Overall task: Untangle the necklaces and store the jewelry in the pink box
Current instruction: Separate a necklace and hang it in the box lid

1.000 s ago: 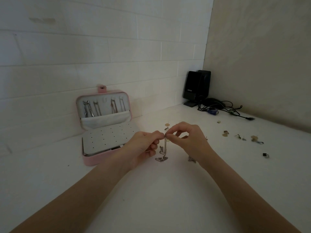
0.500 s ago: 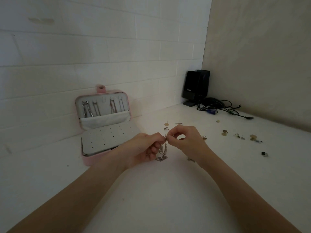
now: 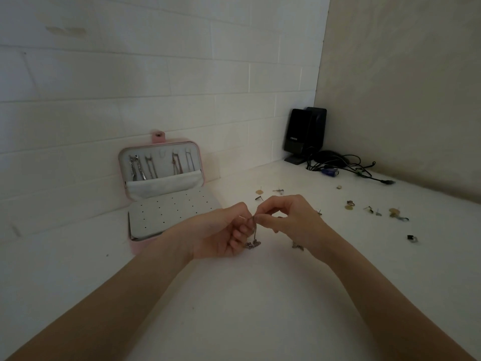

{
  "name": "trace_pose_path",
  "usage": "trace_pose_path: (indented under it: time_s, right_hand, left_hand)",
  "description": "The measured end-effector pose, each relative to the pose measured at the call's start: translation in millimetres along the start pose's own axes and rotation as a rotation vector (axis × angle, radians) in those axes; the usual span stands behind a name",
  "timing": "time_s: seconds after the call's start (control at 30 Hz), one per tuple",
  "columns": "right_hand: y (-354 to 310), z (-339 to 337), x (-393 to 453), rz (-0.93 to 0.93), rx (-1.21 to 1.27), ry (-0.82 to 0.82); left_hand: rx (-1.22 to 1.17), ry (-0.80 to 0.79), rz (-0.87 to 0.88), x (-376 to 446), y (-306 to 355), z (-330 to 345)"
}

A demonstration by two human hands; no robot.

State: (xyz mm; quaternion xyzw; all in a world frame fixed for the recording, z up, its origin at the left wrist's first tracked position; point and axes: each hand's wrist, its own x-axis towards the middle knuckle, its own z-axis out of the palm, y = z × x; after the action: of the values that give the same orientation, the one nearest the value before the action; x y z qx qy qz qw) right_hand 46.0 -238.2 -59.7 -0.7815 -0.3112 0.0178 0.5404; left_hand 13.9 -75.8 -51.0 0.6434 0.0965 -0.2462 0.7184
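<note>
White brick wall runs behind the pale bench [image 3: 234, 308], and your two hands meet above its middle. Your left hand [image 3: 221, 235] has its fingers curled, the grip pinching the top of a thin silver necklace [image 3: 254, 235]. Your right hand [image 3: 291, 220] pinches the same chain right beside it, thumb and forefinger closed on the links. The necklace hangs down between your hands and its lower end lies bunched on the bench. Left of your hands the pink box [image 3: 161, 194] stands open, its lid leaning against the wall with several chains hung inside above a white pocket, its base covered by a white panel dotted with holes. Small earrings and studs [image 3: 374, 211] lie scattered to your right, well apart from the box. Black speakers [image 3: 304, 134] and tangled cables [image 3: 346, 168] sit in the far corner.
</note>
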Motion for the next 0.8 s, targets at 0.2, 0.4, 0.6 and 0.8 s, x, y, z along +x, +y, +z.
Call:
trace_pose_path:
  time_s: [0.2,0.4,0.6,0.8]
  right_hand:
    - [3,-5,-3,0.118,0.168,-0.132]
    - [11,-6,-3,0.239,0.194,-0.108]
    - [12,-6,-1,0.201,0.217,-0.075]
    - [10,-5,-1,0.208,0.205,-0.105]
  left_hand:
    - [0.039,-0.077,-0.026,-5,1,1]
    - [0.450,0.367,0.438,-6,2,1]
    - [0.991,0.423,0.772,-9,7,5]
    - [1.082,0.377,0.748,-6,7,0]
